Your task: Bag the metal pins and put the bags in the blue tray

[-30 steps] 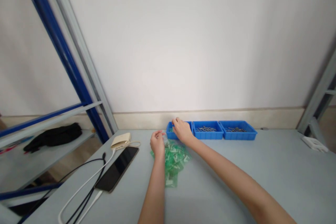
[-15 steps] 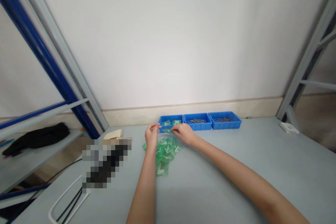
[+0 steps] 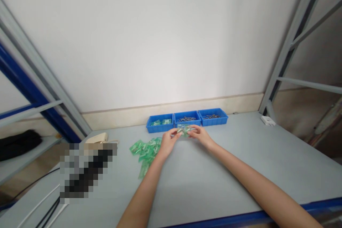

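A small clear-green bag (image 3: pixel 183 129) is stretched between my two hands, just in front of the middle blue bin (image 3: pixel 187 117). My left hand (image 3: pixel 169 140) pinches its left side, and my right hand (image 3: pixel 201 135) grips its right side. Left of my left hand lies a pile of green bags (image 3: pixel 149 149) on the grey table, partly covered by my left forearm. The left blue bin (image 3: pixel 159 128) contains a few green bags. Thin metal pieces lie in the middle bin and in the right blue bin (image 3: pixel 213 122).
A cream-coloured case (image 3: pixel 96 138) stands at the table's left, beside a pixelated dark area and cables. At the back right sits a white plug-like object (image 3: pixel 268 120). A wall rises behind the table, with metal frame posts on both sides.
Both hands have moved right, from above the pile to in front of the middle bin, with the bag now spread between them. The camera view has turned to the right.
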{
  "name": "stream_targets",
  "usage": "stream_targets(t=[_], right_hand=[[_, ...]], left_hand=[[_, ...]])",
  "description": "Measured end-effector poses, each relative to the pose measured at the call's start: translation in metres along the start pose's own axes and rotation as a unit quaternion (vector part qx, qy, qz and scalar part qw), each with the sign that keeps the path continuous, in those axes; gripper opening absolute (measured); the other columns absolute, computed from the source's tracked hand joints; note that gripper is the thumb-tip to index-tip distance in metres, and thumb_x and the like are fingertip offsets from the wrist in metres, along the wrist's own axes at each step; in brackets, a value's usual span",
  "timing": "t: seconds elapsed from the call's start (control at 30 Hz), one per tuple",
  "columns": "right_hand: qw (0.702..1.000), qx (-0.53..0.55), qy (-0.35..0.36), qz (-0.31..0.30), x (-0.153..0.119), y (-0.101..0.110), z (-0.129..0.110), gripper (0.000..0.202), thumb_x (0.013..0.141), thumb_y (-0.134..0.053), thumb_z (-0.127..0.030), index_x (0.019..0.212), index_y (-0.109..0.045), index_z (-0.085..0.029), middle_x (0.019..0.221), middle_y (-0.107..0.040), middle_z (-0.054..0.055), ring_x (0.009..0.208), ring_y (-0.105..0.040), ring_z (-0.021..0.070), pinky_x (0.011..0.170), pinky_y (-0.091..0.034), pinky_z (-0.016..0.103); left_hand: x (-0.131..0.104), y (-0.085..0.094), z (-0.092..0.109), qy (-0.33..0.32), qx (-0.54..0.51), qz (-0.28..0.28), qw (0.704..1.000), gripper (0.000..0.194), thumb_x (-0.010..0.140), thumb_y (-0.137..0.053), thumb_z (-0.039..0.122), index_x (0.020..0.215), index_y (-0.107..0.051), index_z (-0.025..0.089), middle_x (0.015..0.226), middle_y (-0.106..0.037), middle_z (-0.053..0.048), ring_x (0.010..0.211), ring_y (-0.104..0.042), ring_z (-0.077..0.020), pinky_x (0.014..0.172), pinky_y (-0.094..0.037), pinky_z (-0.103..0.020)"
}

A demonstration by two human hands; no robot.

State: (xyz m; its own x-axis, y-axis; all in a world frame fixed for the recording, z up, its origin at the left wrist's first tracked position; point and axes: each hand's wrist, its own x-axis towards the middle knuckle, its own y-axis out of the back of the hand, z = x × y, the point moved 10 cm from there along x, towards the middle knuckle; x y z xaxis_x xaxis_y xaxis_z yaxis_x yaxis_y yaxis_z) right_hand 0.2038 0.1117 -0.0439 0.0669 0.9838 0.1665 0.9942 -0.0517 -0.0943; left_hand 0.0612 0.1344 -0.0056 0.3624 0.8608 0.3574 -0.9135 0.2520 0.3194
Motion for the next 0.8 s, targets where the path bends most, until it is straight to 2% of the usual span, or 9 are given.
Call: stream_targets(t=[0.13,0.27,0.37,0.47,0.57,0.63,0.8], right_hand=[[0.997,-0.043,0.056,-0.02,0.001,-0.008,-0.011,0.028,0.061,-0.07,-0.036,0.08,-0.067,-0.016,0.078,-0.07,0.005,0.072,-0.063,0.0184,0.075,-0.047,0.034],[0.984,-0.131,0.116,0.015,-0.01,-0.002,-0.031,0.016,0.068,-0.062,-0.028,0.079,-0.07,-0.018,0.089,-0.07,0.007,0.085,-0.062,0.0218,0.084,-0.044,0.038],[0.967,-0.178,0.177,0.033,-0.017,-0.001,-0.048,0.013,0.071,-0.058,-0.023,0.074,-0.071,-0.021,0.092,-0.07,0.006,0.092,-0.061,0.0216,0.091,-0.04,0.04],[0.972,-0.177,0.151,0.048,-0.011,0.005,-0.041,0.013,0.069,-0.062,-0.028,0.076,-0.068,-0.019,0.084,-0.07,0.005,0.084,-0.061,0.0205,0.086,-0.042,0.037],[0.989,-0.115,0.089,0.027,-0.002,0.005,-0.02,0.024,0.068,-0.063,-0.037,0.081,-0.066,-0.017,0.076,-0.068,0.004,0.073,-0.061,0.0185,0.075,-0.046,0.033],[0.993,-0.089,0.074,0.01,0.0,0.003,-0.014,0.025,0.067,-0.062,-0.037,0.08,-0.065,-0.016,0.072,-0.067,0.003,0.07,-0.06,0.0182,0.072,-0.046,0.032],[0.978,-0.139,0.154,0.02,-0.009,0.0,-0.035,0.012,0.068,-0.062,-0.03,0.068,-0.068,-0.019,0.088,-0.068,0.006,0.088,-0.06,0.0214,0.088,-0.04,0.036]], left_hand=[[0.002,0.014,0.0,-0.001,0.042,0.029,0.999,0.019,0.063,-0.067,0.031,0.075,-0.069,0.016,0.078,-0.07,-0.005,0.068,-0.061,-0.0183,0.063,-0.046,-0.027],[-0.002,0.013,0.024,-0.077,0.099,0.037,0.991,0.008,0.064,-0.066,0.019,0.071,-0.069,0.02,0.081,-0.07,-0.005,0.08,-0.061,-0.0206,0.077,-0.045,-0.033],[-0.006,0.008,0.037,-0.12,0.118,0.026,0.985,0.01,0.065,-0.063,0.014,0.069,-0.07,0.021,0.082,-0.069,-0.005,0.085,-0.059,-0.021,0.084,-0.043,-0.035],[-0.004,0.01,0.026,-0.073,0.109,0.039,0.991,0.007,0.065,-0.067,0.025,0.069,-0.069,0.019,0.073,-0.068,-0.004,0.072,-0.058,-0.0188,0.072,-0.044,-0.03],[-0.001,0.006,0.007,-0.011,0.058,0.011,0.998,0.024,0.069,-0.063,0.038,0.074,-0.069,0.016,0.067,-0.066,-0.004,0.061,-0.055,-0.0166,0.06,-0.042,-0.026],[0.0,0.003,0.002,0.003,0.035,-0.004,0.999,0.028,0.072,-0.059,0.04,0.079,-0.07,0.015,0.069,-0.067,-0.005,0.061,-0.055,-0.0169,0.058,-0.041,-0.026],[-0.001,0.011,0.027,-0.091,0.063,0.018,0.994,0.012,0.068,-0.064,0.027,0.073,-0.072,0.02,0.088,-0.069,-0.007,0.086,-0.058,-0.0206,0.074,-0.043,-0.029]])
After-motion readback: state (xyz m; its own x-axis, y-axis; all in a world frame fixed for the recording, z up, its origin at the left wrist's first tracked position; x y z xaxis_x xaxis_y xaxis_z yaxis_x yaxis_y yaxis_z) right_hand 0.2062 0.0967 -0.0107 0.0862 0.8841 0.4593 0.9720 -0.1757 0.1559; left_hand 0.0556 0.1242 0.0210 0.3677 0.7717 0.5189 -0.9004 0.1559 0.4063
